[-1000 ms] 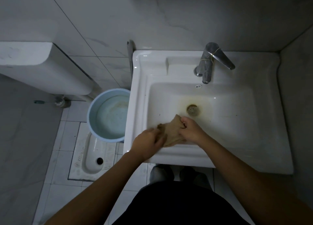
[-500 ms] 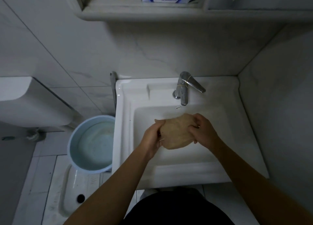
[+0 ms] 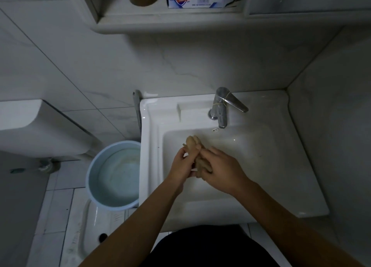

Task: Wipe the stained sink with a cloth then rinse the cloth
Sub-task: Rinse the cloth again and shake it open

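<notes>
**A:** What had changed from half a second before?

**B:** The cloth (image 3: 194,146) had gone from a flat, spread sheet to a bunched, twisted roll. It was held over the basin at the centre of the frame.

**A:** And left to right?

**B:** A blue bucket (image 3: 114,176) of water stood at lower left, just beside the sink (image 3: 149,156). The left hand (image 3: 181,164) gripped the cloth with its fingers curled round it. The right hand (image 3: 220,170) clasped it from the other side, also wrapped tight. The tap (image 3: 220,110) sat above them, with no water seen running.

**A:** What could have gone wrong?

**B:** I'd judge that wringing there could drip dirty water back onto the wiped basin. Freeing one hand for the lever might also let the roll slip.
</notes>
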